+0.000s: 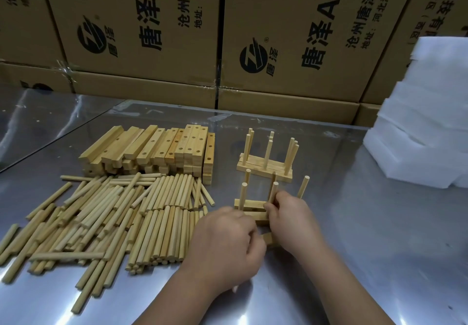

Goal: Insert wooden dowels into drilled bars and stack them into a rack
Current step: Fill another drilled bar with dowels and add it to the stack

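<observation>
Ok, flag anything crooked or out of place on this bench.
The rightmost dowel at the near bar leans right, while its neighbours stand straighter; lens distortion may add to it. The loose dowels at left lie scattered and crossed, not bundled.

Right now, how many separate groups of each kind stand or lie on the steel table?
Loose dowel heap: 1
Bare drilled bar stack: 1
Finished doweled bar stack: 1
Doweled bars being assembled: 1
White foam stack: 1
Total: 5
</observation>
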